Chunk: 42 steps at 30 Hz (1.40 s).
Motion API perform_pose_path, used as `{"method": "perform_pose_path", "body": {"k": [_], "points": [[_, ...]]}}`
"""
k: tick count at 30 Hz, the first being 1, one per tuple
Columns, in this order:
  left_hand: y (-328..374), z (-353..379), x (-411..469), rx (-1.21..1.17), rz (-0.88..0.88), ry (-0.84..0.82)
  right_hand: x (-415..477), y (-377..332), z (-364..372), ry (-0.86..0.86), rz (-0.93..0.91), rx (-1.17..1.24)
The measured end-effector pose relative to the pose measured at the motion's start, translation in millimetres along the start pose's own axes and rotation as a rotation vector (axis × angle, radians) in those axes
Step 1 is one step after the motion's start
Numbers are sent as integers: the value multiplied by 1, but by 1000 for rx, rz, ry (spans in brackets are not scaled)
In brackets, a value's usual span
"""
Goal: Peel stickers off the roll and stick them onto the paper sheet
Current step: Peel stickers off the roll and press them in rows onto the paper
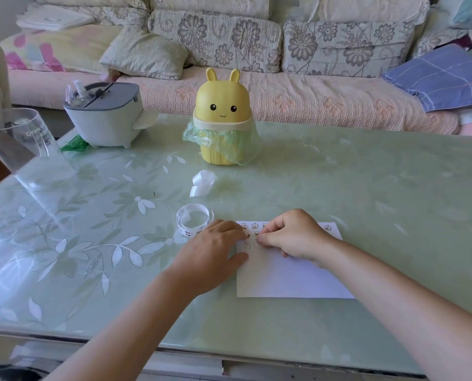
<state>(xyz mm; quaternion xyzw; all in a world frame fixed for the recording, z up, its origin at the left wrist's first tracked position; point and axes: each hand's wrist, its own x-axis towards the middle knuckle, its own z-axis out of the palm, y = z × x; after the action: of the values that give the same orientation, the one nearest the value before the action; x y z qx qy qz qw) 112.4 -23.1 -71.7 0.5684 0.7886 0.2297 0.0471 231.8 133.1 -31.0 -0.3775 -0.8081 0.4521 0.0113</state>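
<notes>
Currently the right hand (292,235) pinches a small cartoon sticker (259,242) against the white paper sheet (284,279), while the left hand (215,251) lies flat, fingers straight, at the sheet's left edge. Just left of it sits the sticker roll (194,218) — a loose coil on the green table (366,188). Farther back, a lidded yellow rabbit-shaped bin (223,105) is lined with a green bag (237,141) — and a grey tissue box (102,122) has a tissue (145,121) poking from its side.
</notes>
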Motion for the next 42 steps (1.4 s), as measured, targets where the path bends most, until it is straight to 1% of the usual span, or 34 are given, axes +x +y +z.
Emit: {"method": "perform_pose_path", "body": {"k": [12,19,22,25,29,30,32,35,38,40,42], "points": [[-1,1,0,-8,1,6,5,-9,-1,-21,43,-160],[1,0,0,4,-6,-1,7,-14,5,29,54,-258],[1,-1,0,12,-2,-4,8,-17,10,65,71,-363],[1,0,-1,25,13,1,10,-21,11,102,75,-528],[4,3,-4,48,99,38,8,-21,5,192,34,-695],[4,5,-5,49,124,46,6,-20,3,194,30,-690],[3,6,-5,41,151,47,0,-14,2,165,24,-604],[4,6,-7,67,154,22,-6,-3,4,174,-38,-532],[8,9,-12,143,154,6,-12,10,9,217,-130,-541],[10,11,-14,172,143,4,-15,21,12,250,-244,-620],[10,12,-14,198,140,5,-20,29,15,251,-408,-715]]}}
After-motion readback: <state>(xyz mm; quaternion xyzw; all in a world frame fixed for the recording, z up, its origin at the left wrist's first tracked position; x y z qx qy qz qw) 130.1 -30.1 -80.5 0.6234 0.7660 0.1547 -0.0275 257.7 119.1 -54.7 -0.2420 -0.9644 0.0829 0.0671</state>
